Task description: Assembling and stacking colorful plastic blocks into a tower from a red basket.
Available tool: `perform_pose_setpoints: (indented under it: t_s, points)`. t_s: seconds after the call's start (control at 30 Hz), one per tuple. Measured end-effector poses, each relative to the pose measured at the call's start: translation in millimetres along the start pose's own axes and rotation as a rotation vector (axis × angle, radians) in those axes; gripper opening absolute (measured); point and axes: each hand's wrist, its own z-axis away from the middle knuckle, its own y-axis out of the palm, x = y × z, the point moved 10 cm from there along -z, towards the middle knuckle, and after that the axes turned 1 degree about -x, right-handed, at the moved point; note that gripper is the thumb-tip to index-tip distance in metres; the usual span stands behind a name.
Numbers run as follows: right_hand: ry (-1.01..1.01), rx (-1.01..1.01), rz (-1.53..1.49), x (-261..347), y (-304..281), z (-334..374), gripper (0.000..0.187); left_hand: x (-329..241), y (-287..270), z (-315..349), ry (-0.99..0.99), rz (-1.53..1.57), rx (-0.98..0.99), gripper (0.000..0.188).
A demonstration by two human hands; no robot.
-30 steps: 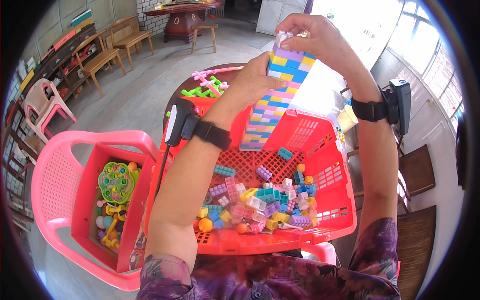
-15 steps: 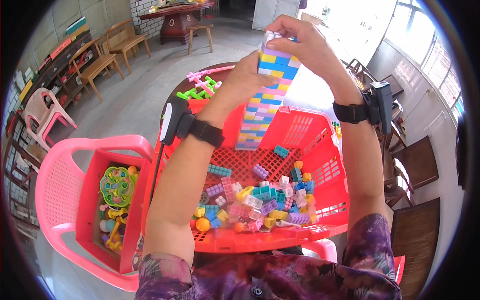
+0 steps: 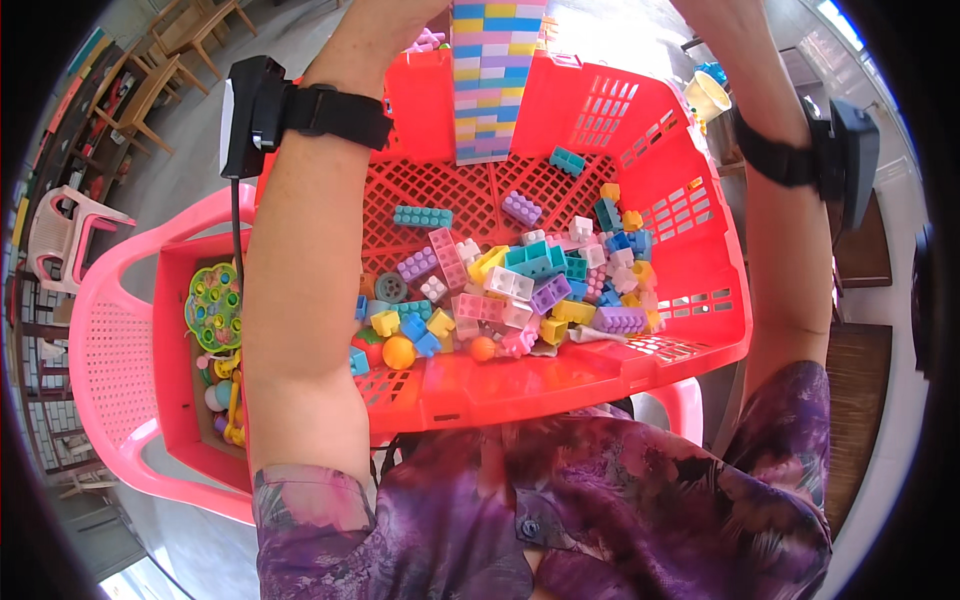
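A tall tower of toy building blocks [image 3: 487, 90] in blue, yellow, purple, pink and white layers stands at the far side of a red plastic basket [image 3: 440, 405]. Its top runs out past the upper edge of the view. My left hand [image 3: 412, 14] is cut off by that edge, close to the tower's left side, and its fingers are hidden. Right of the tower and apart from its visible part, my right hand [image 3: 706, 10] is also mostly cut off, fingers out of sight. Loose blocks [image 3: 536, 260] in several colours lie heaped in the basket's near part, with orange balls [image 3: 399, 352] among them.
To the left, a pink plastic chair [image 3: 115, 400] carries a red box [image 3: 180, 330] with a green round toy [image 3: 214, 308] in it. Beyond the basket's right rim sits a pale yellow cup [image 3: 708, 95]. Wooden chairs [image 3: 150, 95] stand far left.
My view has tipped down, so the tower and basket sit higher in the picture. Both hands, earlier seen at the tower's top and side, now reach past the upper edge, my forearms wider apart.
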Motion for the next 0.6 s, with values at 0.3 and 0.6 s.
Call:
perform_pose_setpoints:
  t_s: [0.3,0.6]
  points:
    - [0.125,1.138,-0.254,-35,155,244,0.023,-15,6,7,0.064,-0.15,0.005,0.039]
    - [0.078,1.492,0.29,-65,197,333,0.016,-3,12,3,0.039,-0.165,-0.003,0.042]
